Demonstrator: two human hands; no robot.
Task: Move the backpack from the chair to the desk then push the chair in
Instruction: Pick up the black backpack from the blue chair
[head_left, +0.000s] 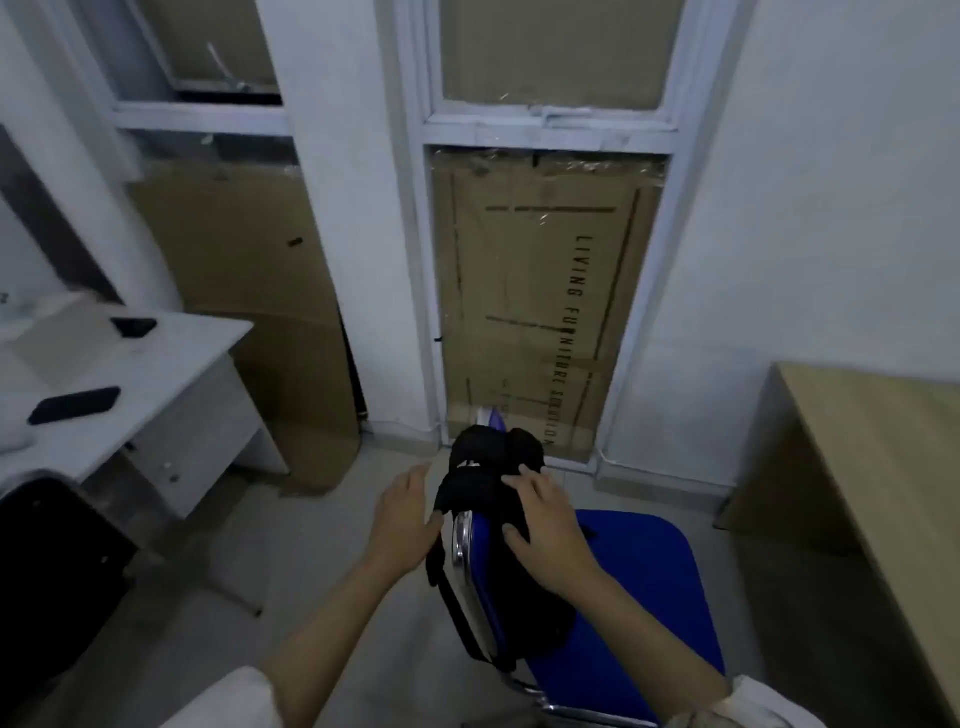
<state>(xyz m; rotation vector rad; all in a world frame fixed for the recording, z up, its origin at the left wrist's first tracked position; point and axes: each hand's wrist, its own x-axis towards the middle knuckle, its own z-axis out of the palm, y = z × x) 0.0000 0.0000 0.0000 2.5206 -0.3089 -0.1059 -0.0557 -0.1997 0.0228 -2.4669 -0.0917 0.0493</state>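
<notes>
Hands first: my right hand (545, 535) lies spread on top of the black backpack (493, 499), fingers flat on the fabric, not closed around anything. My left hand (402, 512) is open just beside the pack's left side, fingers loosely extended; contact unclear. Backpack sits on the blue chair (634, 603), draped over the chrome backrest edge, long axis running away from me toward the cardboard (540, 301). Cardboard print reads "LIVING FURNITURE SOLUTION", partly cut off. White desk (156, 374) at left carries 2 dark phones (75, 404).
</notes>
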